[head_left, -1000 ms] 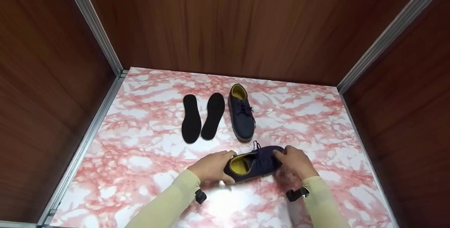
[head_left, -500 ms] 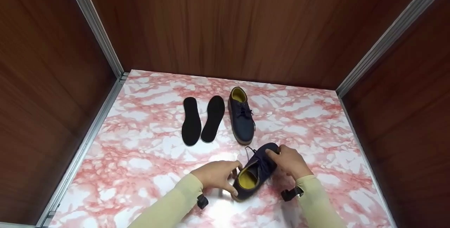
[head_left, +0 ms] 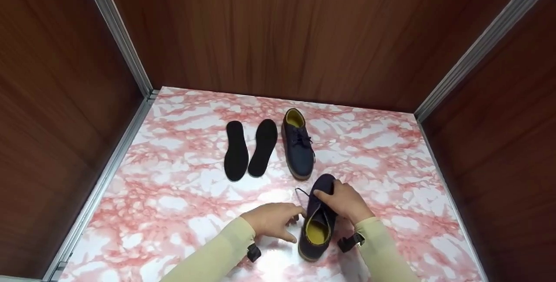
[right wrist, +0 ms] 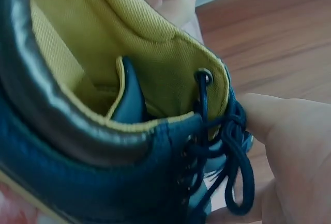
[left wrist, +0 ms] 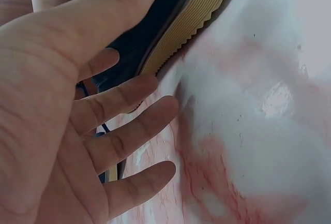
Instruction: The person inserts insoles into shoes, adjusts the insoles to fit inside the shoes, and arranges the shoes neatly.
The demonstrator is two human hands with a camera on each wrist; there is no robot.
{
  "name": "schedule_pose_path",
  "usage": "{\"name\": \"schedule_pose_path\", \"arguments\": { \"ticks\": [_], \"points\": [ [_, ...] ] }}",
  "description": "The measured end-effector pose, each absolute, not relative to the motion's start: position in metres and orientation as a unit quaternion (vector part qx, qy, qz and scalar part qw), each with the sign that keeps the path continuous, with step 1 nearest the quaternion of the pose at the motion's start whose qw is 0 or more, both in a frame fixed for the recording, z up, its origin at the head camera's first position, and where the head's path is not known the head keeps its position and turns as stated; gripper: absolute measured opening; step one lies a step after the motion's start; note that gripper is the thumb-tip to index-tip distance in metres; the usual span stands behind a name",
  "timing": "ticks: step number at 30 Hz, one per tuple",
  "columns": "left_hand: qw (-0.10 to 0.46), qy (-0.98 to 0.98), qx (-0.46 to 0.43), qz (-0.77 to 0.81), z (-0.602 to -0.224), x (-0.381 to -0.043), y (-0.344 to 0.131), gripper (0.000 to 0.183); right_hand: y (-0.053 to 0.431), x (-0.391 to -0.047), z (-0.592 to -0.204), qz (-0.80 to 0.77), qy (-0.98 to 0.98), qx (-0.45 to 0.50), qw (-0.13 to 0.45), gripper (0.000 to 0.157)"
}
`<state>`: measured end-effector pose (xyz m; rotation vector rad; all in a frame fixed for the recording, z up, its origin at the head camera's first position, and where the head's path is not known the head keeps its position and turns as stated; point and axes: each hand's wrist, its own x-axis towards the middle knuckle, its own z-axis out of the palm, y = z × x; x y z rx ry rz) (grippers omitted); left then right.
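A dark navy lace-up shoe (head_left: 320, 186) with a yellow lining stands at the front, its toe pointing away from me. My right hand (head_left: 346, 203) grips its front part, thumb over the upper. In the right wrist view, dark laces (right wrist: 238, 167) are tied near that thumb, and the tongue shows inside the opening. My left hand (head_left: 273, 221) is beside the shoe's left side. Its fingers (left wrist: 137, 128) are spread and loosely bent around nothing, near the tan ridged sole (left wrist: 199, 12). Whether an index fingertip touches the shoe, I cannot tell.
A matching shoe (head_left: 299, 156) sits farther back, toe toward me. Left of it lie two black insoles, one (head_left: 263, 147) close to the shoe and another (head_left: 236, 156) farther left. Brown wood-grain panels (head_left: 278, 34) enclose the red-and-white marbled surface (head_left: 173, 204) at the back and sides.
The held shoe has turned from lying crosswise to pointing away from me, its heel swinging toward me. My left hand has let go of the heel; my right hand has shifted left with the toe.
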<state>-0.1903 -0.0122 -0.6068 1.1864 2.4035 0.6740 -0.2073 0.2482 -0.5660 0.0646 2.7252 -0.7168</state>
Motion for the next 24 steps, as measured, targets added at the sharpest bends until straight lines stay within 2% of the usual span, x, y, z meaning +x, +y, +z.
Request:
{"name": "schedule_pose_path", "arguments": {
  "ticks": [8,13,19,24],
  "points": [
    [0.145,0.861,0.443,0.204,-0.607,-0.188,-0.009,0.063,0.24,-0.204,-0.567,-0.279,0.947,0.021,0.155,0.103],
    [0.124,0.861,0.455,0.19,-0.608,-0.189,-0.004,0.061,0.237,-0.205,-0.57,-0.279,0.95,0.007,0.138,0.095],
    [0.138,0.866,0.438,0.198,-0.608,-0.188,-0.001,0.057,0.233,-0.207,-0.57,-0.262,0.955,-0.014,0.136,0.096],
    [0.148,0.869,0.426,0.203,-0.608,-0.187,-0.001,0.056,0.232,-0.208,-0.57,-0.255,0.958,-0.02,0.129,0.091]
  ]
}}
